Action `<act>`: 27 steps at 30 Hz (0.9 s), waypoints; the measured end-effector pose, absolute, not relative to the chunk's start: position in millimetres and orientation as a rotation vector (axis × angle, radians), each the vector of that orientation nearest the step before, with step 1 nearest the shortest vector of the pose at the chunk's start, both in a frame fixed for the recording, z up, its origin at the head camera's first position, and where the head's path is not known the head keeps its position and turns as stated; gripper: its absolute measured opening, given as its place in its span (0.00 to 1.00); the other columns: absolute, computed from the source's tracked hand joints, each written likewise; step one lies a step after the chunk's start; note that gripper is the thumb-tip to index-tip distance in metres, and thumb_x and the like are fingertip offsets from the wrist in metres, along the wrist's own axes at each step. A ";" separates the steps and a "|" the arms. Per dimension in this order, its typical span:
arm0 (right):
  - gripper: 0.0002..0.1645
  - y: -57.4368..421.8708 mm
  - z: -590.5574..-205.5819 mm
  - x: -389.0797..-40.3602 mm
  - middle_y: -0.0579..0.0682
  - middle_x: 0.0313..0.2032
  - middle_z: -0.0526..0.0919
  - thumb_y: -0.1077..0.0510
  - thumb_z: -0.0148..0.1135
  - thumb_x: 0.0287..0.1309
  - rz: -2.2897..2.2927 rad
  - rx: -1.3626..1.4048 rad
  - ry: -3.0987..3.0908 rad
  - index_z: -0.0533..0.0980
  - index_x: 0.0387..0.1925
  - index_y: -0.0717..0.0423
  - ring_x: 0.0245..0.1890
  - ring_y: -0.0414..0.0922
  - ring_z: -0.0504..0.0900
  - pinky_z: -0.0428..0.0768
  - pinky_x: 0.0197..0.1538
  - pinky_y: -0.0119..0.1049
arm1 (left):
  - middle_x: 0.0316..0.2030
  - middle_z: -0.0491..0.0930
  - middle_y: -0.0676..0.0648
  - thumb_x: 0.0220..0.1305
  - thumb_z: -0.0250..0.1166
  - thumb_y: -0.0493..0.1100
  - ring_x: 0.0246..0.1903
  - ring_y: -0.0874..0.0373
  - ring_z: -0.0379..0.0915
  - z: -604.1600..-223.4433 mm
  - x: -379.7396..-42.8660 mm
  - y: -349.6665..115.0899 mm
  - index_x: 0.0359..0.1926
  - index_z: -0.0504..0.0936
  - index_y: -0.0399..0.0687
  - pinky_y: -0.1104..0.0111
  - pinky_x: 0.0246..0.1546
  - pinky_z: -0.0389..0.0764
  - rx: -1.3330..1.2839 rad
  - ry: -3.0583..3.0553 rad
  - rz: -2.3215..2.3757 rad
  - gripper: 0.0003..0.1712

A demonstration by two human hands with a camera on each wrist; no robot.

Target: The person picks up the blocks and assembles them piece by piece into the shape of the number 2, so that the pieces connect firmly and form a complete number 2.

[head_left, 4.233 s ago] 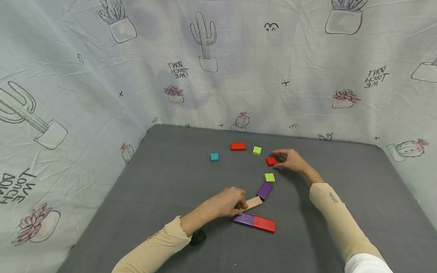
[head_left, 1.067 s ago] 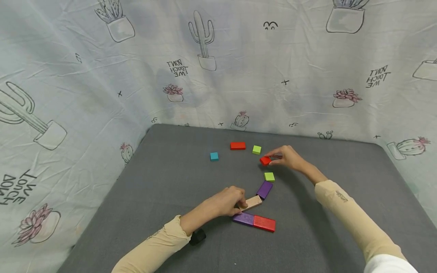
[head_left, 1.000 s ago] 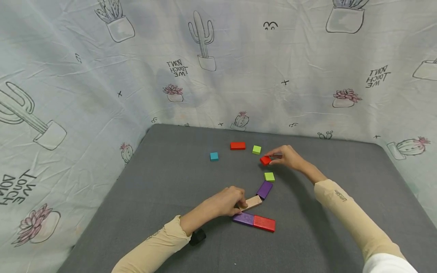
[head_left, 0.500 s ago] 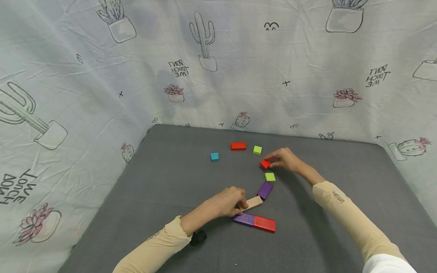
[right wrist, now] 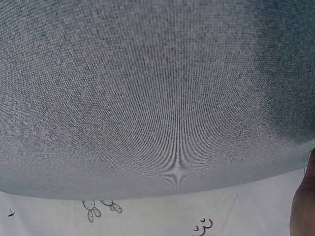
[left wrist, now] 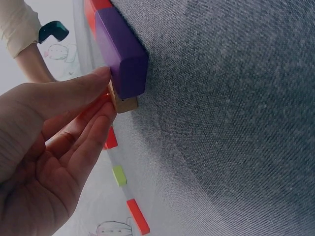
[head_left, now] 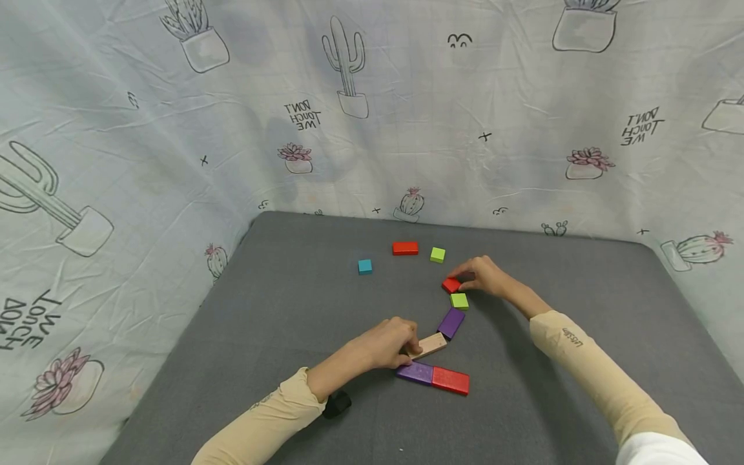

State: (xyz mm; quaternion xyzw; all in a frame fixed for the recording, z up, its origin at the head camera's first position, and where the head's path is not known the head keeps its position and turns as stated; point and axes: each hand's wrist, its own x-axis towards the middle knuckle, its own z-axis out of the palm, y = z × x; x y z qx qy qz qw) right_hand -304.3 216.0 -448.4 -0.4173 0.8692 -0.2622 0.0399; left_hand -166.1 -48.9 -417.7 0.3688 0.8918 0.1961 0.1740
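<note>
Right hand [head_left: 481,274] pinching a small red block [head_left: 450,285] beside a green block [head_left: 459,301], left hand [head_left: 391,342] pinching a wooden block [head_left: 431,345], gray tabletop [head_left: 290,303] beneath

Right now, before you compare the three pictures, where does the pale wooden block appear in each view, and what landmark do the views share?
Head: the pale wooden block lies below and right of centre, partly covered by the left hand.
Left wrist: left of centre, near mid-height, partly hidden by a purple block.
Right wrist: not in it.
Shared landmark: the grey tabletop.
</note>
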 end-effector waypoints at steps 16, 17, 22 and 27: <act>0.19 215.9 -452.0 -305.0 0.60 0.41 0.85 0.70 0.71 0.45 -0.834 -1.301 2.628 0.82 0.44 0.68 0.43 0.55 0.83 0.81 0.44 0.48 | 0.33 0.78 0.56 0.53 0.73 0.35 0.34 0.71 0.77 -419.6 -166.7 -49.0 0.40 0.87 0.46 0.83 0.35 0.74 1.061 2.540 0.553 0.12; 0.20 216.0 -451.1 -304.7 0.61 0.42 0.85 0.70 0.71 0.45 -0.837 -1.301 2.623 0.81 0.44 0.68 0.43 0.56 0.83 0.81 0.44 0.48 | 0.33 0.78 0.56 0.53 0.73 0.35 0.34 0.71 0.77 -419.6 -166.8 -49.0 0.40 0.87 0.46 0.83 0.35 0.74 1.063 2.541 0.551 0.12; 0.24 219.5 -442.9 -305.1 0.65 0.46 0.82 0.73 0.71 0.44 -0.916 -1.157 2.573 0.79 0.48 0.71 0.45 0.59 0.82 0.80 0.45 0.48 | 0.33 0.78 0.56 0.53 0.73 0.35 0.34 0.71 0.77 -419.7 -166.8 -49.0 0.40 0.87 0.47 0.84 0.34 0.74 1.067 2.543 0.547 0.11; 0.27 222.1 -431.7 -312.2 0.67 0.48 0.80 0.72 0.71 0.45 -0.973 -0.943 2.643 0.76 0.51 0.72 0.46 0.61 0.81 0.80 0.46 0.49 | 0.33 0.78 0.56 0.53 0.73 0.35 0.34 0.71 0.76 -420.4 -166.4 -48.9 0.39 0.87 0.47 0.83 0.34 0.75 1.036 2.534 0.555 0.11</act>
